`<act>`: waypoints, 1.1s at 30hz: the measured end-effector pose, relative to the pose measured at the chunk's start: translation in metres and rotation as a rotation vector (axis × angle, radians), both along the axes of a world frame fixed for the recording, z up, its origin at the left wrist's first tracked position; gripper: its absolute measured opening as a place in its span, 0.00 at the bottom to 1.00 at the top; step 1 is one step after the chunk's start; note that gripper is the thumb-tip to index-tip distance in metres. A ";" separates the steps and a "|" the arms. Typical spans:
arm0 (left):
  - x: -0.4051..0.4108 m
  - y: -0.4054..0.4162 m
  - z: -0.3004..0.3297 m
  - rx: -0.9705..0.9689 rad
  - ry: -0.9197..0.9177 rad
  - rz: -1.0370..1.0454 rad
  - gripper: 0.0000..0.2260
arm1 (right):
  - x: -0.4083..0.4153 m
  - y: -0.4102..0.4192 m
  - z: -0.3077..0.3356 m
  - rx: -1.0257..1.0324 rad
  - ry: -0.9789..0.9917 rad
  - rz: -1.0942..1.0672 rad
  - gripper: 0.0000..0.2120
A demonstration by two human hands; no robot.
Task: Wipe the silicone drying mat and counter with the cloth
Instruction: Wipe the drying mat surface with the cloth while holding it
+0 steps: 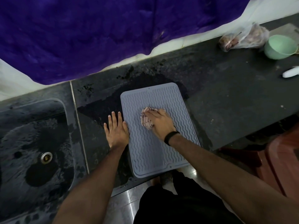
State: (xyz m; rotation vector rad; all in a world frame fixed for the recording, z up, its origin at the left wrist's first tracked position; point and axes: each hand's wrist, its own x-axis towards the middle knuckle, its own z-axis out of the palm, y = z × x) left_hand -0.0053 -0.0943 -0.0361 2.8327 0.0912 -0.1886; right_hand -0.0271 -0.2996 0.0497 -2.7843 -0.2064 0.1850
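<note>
A grey silicone drying mat (150, 149) with a wavy ribbed pattern lies on the dark stone counter (226, 101), its near edge hanging slightly over the counter front. My right hand (160, 122) presses a crumpled pale striped cloth (146, 121) flat onto the middle of the mat; a black band circles that wrist. My left hand (116, 128) lies flat, fingers spread, on the wet counter, touching the mat's left edge.
A dark stone sink (32, 143) with a metal drain (46, 157) sits at left. A wet patch (103, 104) spreads behind and left of the mat. At far right stand a green bowl (280, 46), a plastic bag (242, 38) and a white object (290, 73). Purple fabric (97, 29) hangs behind.
</note>
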 end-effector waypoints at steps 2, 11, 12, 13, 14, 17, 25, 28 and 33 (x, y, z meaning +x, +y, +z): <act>0.000 -0.001 0.000 -0.003 -0.002 0.006 0.25 | 0.011 0.013 -0.006 -0.066 0.017 0.084 0.30; 0.001 0.001 -0.004 0.025 0.014 0.000 0.25 | -0.024 0.034 -0.032 -0.121 0.086 0.320 0.29; 0.001 0.002 -0.004 0.021 0.011 -0.002 0.25 | -0.024 0.031 -0.028 -0.095 0.070 0.322 0.29; 0.000 0.002 -0.004 0.020 0.005 -0.006 0.25 | -0.020 0.030 -0.024 -0.049 0.036 0.296 0.29; 0.000 0.002 -0.004 0.024 -0.001 -0.012 0.25 | -0.012 0.032 -0.020 0.004 -0.007 0.253 0.28; 0.001 0.003 -0.006 0.045 -0.005 -0.023 0.25 | 0.013 0.043 -0.014 0.009 -0.036 0.206 0.28; 0.002 0.000 -0.002 0.028 -0.001 0.012 0.25 | -0.040 0.017 -0.037 -0.016 0.102 0.285 0.29; 0.002 -0.001 -0.001 0.026 -0.005 0.012 0.25 | -0.074 0.000 -0.031 0.058 0.108 0.316 0.28; 0.000 0.001 -0.003 0.027 -0.021 -0.003 0.25 | -0.102 -0.032 -0.014 0.090 -0.006 0.207 0.26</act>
